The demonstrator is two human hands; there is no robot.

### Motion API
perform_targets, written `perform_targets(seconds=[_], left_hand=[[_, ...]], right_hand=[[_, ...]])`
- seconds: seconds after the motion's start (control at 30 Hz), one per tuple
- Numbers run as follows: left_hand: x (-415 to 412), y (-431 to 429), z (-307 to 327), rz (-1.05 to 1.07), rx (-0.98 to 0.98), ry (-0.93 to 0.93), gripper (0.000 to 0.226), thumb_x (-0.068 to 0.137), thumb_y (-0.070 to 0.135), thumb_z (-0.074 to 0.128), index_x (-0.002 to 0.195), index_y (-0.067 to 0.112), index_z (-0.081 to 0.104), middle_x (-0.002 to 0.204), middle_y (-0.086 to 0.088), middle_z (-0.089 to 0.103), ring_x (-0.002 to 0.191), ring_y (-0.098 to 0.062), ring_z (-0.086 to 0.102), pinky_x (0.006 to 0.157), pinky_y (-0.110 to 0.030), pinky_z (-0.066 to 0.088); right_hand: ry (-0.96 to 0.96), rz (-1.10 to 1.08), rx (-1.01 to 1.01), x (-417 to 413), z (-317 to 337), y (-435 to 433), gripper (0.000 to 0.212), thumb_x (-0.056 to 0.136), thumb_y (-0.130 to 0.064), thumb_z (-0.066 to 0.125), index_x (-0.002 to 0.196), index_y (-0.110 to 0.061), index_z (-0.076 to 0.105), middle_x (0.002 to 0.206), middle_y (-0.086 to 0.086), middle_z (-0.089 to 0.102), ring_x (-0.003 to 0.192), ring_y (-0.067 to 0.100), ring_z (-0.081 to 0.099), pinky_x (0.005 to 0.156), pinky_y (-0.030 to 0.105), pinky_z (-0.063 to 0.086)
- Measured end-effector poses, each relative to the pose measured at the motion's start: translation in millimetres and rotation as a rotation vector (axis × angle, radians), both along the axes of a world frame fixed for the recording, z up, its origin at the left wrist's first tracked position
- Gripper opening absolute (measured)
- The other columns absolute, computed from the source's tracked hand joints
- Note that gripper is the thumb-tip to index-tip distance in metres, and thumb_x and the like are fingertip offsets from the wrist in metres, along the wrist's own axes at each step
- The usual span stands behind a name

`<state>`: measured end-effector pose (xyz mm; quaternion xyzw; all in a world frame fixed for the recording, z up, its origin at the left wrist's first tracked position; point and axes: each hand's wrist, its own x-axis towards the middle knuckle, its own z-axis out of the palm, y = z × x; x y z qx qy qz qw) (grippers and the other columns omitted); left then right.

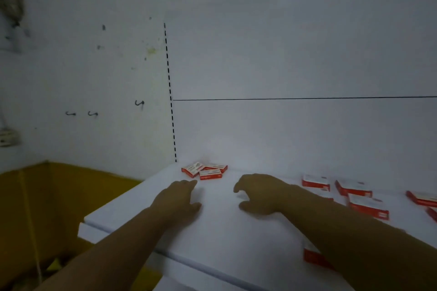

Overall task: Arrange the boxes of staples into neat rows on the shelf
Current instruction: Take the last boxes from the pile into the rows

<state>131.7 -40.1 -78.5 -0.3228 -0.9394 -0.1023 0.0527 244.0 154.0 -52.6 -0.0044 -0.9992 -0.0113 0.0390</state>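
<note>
No rows are forming yet; flat red-and-white card boxes of staples [204, 170] are lying heaped at the smooth white shelf's [224, 231] back-left corner; scattered boxes [353, 188] are sitting askew along its right side; left hand [179, 196] and right hand [257, 194] are hovering mid-shelf, fingers loose, holding nothing.

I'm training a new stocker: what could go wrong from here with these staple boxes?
The three piled boxes sit near the left end of the shelf; a nudge from the left hand might tip one over the side. The right forearm crosses a box by the front edge and could sweep it off.
</note>
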Motion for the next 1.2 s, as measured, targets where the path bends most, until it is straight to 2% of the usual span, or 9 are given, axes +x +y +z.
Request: perform_targets(seconds=[0.13, 0.27, 0.4, 0.57, 0.7, 0.8, 0.97, 1.07, 1.2], left_hand=[[-50.9, -1.7, 3.2, 0.07, -0.019, 0.071, 0.067, 0.084, 0.045, 0.055, 0.142, 0.026, 0.027, 0.147, 0.002, 0.035, 0.132, -0.016, 0.034, 0.105, -0.031, 0.031], [-95.6, 10.6, 2.0, 0.116, 0.089, 0.085, 0.063, 0.079, 0.045, 0.061, 0.135, 0.027, 0.039, 0.134, 0.001, 0.048, 0.118, -0.017, 0.046, 0.091, -0.029, 0.041], [-125.4, 32.4, -11.5, 0.08, 0.161, 0.114, 0.06, 0.071, 0.055, 0.058, 0.125, 0.03, 0.049, 0.115, 0.004, 0.053, 0.101, -0.013, 0.049, 0.079, -0.029, 0.047], [-148.5, 48.5, -21.4, 0.103, 0.282, 0.135, 0.059, 0.066, 0.066, 0.058, 0.113, 0.031, 0.056, 0.104, 0.005, 0.058, 0.088, -0.009, 0.051, 0.067, -0.025, 0.044], [-159.6, 47.1, -31.1, 0.124, 0.41, 0.087, 0.046, 0.066, 0.055, 0.066, 0.105, 0.032, 0.057, 0.1, 0.008, 0.063, 0.077, -0.005, 0.052, 0.055, -0.019, 0.037], [-163.6, 46.5, -31.8, 0.117, 0.432, 0.078, 0.04, 0.069, 0.047, 0.066, 0.102, 0.026, 0.061, 0.097, 0.005, 0.066, 0.072, -0.006, 0.052, 0.049, -0.016, 0.034], [-159.1, 39.7, -29.9, 0.069, 0.448, 0.027, 0.029, 0.068, 0.042, 0.065, 0.091, 0.024, 0.066, 0.09, 0.005, 0.067, 0.068, -0.005, 0.053, 0.05, -0.018, 0.039], [-153.5, 35.9, -27.7, -0.051, 0.523, 0.03, 0.03, 0.064, 0.043, 0.068, 0.089, 0.027, 0.069, 0.088, 0.008, 0.069, 0.066, -0.002, 0.053, 0.049, -0.013, 0.035], [-133.6, 38.3, -24.1, -0.288, 0.606, 0.032, 0.037, 0.064, 0.043, 0.074, 0.097, 0.028, 0.068, 0.088, 0.012, 0.064, 0.073, -0.002, 0.054, 0.06, -0.014, 0.04]], right_hand=[[0.062, 0.016, 0.008, -64.9, 8.0, 9.0, 0.05, 0.089, -0.039, 0.052, 0.133, -0.019, 0.043, 0.137, 0.006, 0.045, 0.124, 0.024, 0.043, 0.104, 0.038, 0.036], [0.045, 0.025, 0.025, -113.9, -3.3, 21.3, 0.051, 0.09, -0.037, 0.049, 0.135, -0.018, 0.039, 0.134, 0.006, 0.043, 0.12, 0.024, 0.044, 0.101, 0.037, 0.038], [0.105, 0.017, -0.008, -141.9, -20.5, 23.8, 0.05, 0.089, -0.028, 0.049, 0.136, -0.019, 0.036, 0.135, 0.006, 0.039, 0.117, 0.023, 0.044, 0.097, 0.038, 0.042], [0.188, -0.003, 0.029, -157.3, -39.1, 15.0, 0.041, 0.087, -0.02, 0.048, 0.128, -0.016, 0.048, 0.134, 0.008, 0.039, 0.116, 0.022, 0.04, 0.095, 0.037, 0.045], [0.166, -0.051, -0.083, -151.5, -42.4, 15.0, 0.031, 0.09, -0.029, 0.044, 0.118, -0.019, 0.051, 0.122, 0.006, 0.051, 0.106, 0.019, 0.049, 0.089, 0.032, 0.043], [0.139, -0.12, -0.143, -144.8, -39.3, 13.4, 0.022, 0.088, -0.035, 0.052, 0.104, -0.021, 0.054, 0.112, 0.003, 0.059, 0.097, 0.018, 0.054, 0.085, 0.031, 0.045], [0.183, -0.232, -0.233, -136.6, -32.5, -1.1, 0.048, 0.081, -0.038, 0.065, 0.123, -0.02, 0.051, 0.12, 0.002, 0.055, 0.104, 0.018, 0.055, 0.092, 0.03, 0.046], [0.284, -0.238, -0.121, -119.2, -23.2, -8.4, 0.045, 0.079, -0.035, 0.067, 0.119, -0.019, 0.053, 0.115, 0.002, 0.052, 0.095, 0.018, 0.056, 0.083, 0.028, 0.046], [0.373, -0.316, -0.066, -65.0, -16.0, -14.2, 0.037, 0.081, -0.029, 0.067, 0.114, -0.017, 0.057, 0.114, 0.001, 0.054, 0.092, 0.019, 0.058, 0.079, 0.023, 0.045]])
